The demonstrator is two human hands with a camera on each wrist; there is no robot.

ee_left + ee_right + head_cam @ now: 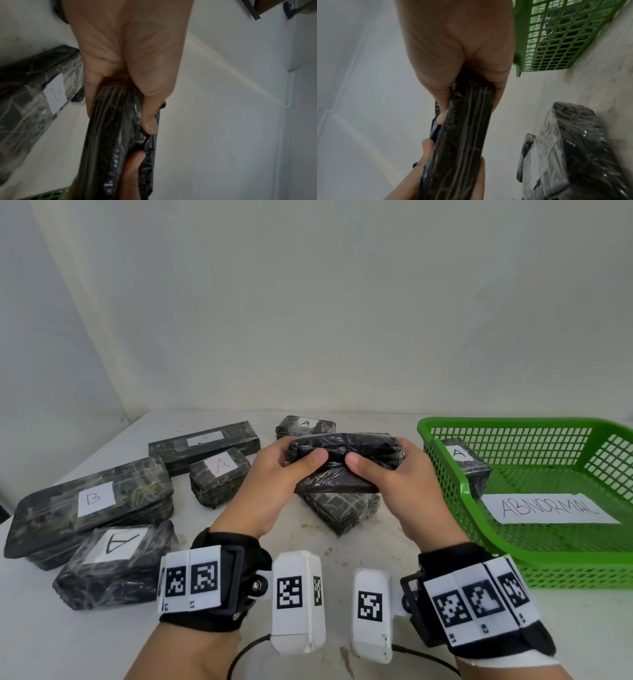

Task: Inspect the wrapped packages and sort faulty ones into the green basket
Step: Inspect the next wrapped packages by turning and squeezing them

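Note:
A flat black wrapped package [342,453] is held up over the table between both hands, its unlabelled dark side towards me. My left hand [284,470] grips its left end, thumb on the near face. My right hand [387,474] grips the right end the same way. In the left wrist view the package [109,128] runs down from the fingers [91,94]; in the right wrist view the package [462,135] does likewise. The green basket [445,460] stands at the right, holding one package labelled A [466,463] and a sheet reading ABNORMAL [548,508].
Several wrapped packages lie on the white table: a long one labelled B [92,505], an A package [116,563] at the near left, a red A package [219,474], a long one [205,443] behind, another A [305,426] at the back, and one [342,508] under my hands.

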